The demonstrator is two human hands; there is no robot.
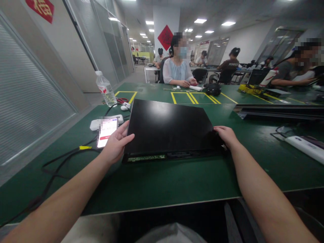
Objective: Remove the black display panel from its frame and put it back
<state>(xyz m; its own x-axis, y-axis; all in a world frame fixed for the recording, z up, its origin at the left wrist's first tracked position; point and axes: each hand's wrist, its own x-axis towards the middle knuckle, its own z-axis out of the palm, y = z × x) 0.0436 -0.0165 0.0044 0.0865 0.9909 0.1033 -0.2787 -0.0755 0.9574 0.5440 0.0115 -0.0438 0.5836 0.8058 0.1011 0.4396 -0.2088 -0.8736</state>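
Note:
A black flat display panel (169,128) is held tilted over the green table, its far edge raised. Along its near edge runs a green circuit board strip (146,158) beside a dark strip. My left hand (116,141) grips the panel's left edge, thumb on the front face and fingers partly behind it. At the right edge, my right hand (226,136) pinches the panel near its lower corner; some of its fingers are hidden. Just left of my left hand lies a phone (107,132) with a lit screen.
A water bottle (105,89), white mouse (126,106), red-handled tool (122,100) and black cables (68,152) are at left. Stacked dark panels (275,112) and a white power bank-like bar (307,148) lie at right. A masked person (178,69) sits across the table.

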